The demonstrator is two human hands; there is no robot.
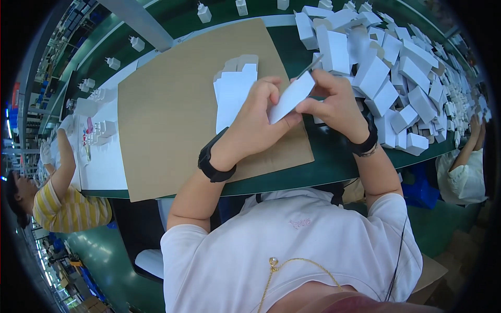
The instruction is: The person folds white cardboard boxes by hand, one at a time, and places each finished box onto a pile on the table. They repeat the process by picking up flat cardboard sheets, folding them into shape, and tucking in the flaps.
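Between left hand [262,112] and right hand [338,103], a white carton [293,97] tilts, gripped.

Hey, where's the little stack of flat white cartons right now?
In the head view, the stack of flat white cartons lies on the right half of the brown cardboard sheet, partly covered by the left hand.

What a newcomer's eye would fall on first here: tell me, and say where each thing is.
Probably the heaped white cardboard boxes on the right of the dark green table. Next, the small white cardboard piece held in both hands' fingers near the centre. Then the large brown cardboard sheet, left of centre, bearing flat white cardboard.
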